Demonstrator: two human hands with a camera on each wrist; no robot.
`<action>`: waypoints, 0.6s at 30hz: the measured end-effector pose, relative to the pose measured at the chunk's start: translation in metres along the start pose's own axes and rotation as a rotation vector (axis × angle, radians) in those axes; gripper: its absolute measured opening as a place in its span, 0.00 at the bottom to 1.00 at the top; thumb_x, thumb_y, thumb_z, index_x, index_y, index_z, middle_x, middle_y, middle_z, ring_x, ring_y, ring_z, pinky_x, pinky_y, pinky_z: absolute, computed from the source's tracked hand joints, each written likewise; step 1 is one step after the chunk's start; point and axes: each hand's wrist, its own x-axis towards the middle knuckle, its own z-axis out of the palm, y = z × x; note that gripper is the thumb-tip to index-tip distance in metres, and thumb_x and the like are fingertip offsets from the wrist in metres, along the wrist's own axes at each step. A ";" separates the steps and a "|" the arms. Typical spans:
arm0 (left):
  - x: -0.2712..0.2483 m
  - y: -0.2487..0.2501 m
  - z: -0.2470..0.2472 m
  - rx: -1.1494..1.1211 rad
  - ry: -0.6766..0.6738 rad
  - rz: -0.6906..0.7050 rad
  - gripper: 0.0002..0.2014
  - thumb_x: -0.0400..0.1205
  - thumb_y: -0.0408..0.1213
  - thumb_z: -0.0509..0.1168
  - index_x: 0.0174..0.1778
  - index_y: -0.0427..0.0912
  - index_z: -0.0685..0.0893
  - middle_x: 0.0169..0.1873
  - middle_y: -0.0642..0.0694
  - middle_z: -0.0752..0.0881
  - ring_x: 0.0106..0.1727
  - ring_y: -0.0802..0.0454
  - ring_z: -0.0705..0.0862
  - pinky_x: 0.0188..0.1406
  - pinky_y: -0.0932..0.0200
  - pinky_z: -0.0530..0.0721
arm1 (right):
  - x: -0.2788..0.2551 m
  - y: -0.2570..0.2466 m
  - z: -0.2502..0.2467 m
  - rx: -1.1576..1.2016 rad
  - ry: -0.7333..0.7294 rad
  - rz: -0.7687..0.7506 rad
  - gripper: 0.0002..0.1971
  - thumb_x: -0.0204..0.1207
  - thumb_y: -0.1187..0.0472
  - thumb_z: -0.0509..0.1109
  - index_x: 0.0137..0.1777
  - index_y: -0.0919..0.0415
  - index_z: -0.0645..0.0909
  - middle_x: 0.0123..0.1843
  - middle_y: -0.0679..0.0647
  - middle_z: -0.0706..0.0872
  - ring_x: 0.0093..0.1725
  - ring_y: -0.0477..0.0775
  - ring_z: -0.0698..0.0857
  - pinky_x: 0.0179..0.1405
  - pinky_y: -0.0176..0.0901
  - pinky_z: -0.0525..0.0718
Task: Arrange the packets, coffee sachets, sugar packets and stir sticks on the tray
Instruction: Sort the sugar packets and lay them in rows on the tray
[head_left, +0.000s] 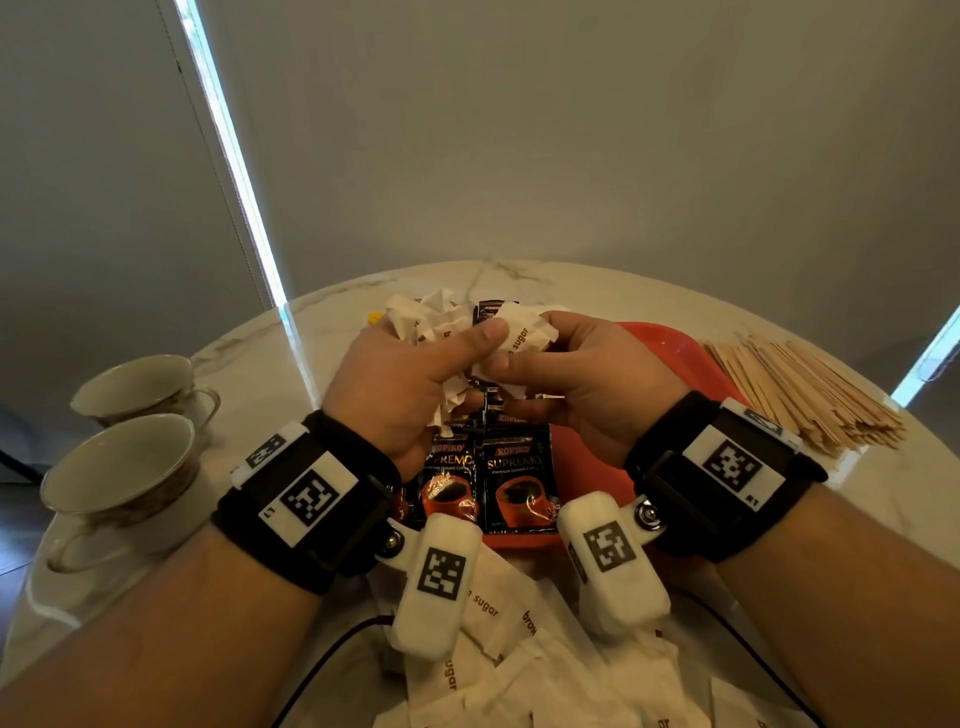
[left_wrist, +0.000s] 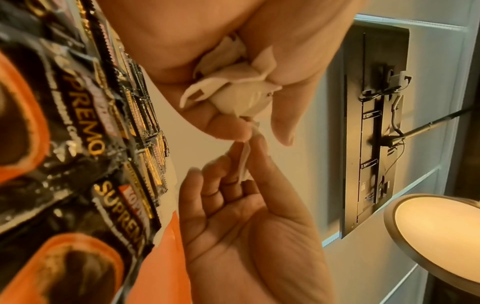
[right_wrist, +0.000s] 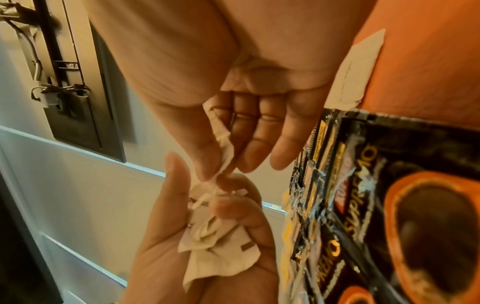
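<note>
Both hands are raised over the orange tray (head_left: 675, 353). My left hand (head_left: 447, 364) grips a crumpled bunch of white brown-sugar packets (head_left: 431, 322); in the left wrist view the bunch (left_wrist: 233, 92) sits between thumb and fingers. My right hand (head_left: 540, 374) pinches one sugar packet (head_left: 524, 332) at the edge of that bunch, and the right wrist view shows the pinched packet (right_wrist: 224, 150) between thumb and forefinger. Black Kopiko coffee sachets (head_left: 514, 483) lie in overlapping rows on the tray's left part. A pile of wooden stir sticks (head_left: 800, 395) lies on the table right of the tray.
Two empty teacups (head_left: 140, 384) (head_left: 119, 478) stand at the round marble table's left edge. Several loose sugar packets (head_left: 545, 649) lie on the table in front of the tray, under my wrists. One white packet (right_wrist: 355, 70) lies on the tray beyond the sachets.
</note>
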 end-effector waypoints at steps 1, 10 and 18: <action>0.000 0.000 0.000 -0.015 0.001 -0.014 0.20 0.68 0.40 0.79 0.54 0.37 0.87 0.46 0.40 0.95 0.40 0.48 0.93 0.27 0.62 0.85 | 0.000 0.000 0.000 0.022 0.006 0.000 0.24 0.63 0.63 0.83 0.61 0.66 0.86 0.59 0.66 0.91 0.55 0.62 0.92 0.60 0.61 0.89; 0.006 0.002 -0.009 -0.137 -0.037 -0.038 0.24 0.75 0.26 0.79 0.65 0.29 0.81 0.51 0.30 0.91 0.39 0.43 0.91 0.29 0.58 0.86 | 0.005 0.000 -0.001 0.102 0.098 0.014 0.09 0.79 0.61 0.76 0.57 0.63 0.88 0.45 0.57 0.94 0.41 0.51 0.92 0.40 0.45 0.91; 0.007 0.002 -0.010 0.071 0.001 -0.049 0.25 0.77 0.25 0.78 0.68 0.26 0.79 0.47 0.32 0.92 0.30 0.52 0.90 0.24 0.63 0.84 | 0.003 -0.005 -0.007 -0.017 0.101 0.073 0.11 0.78 0.54 0.77 0.56 0.60 0.89 0.47 0.56 0.93 0.44 0.53 0.89 0.43 0.47 0.85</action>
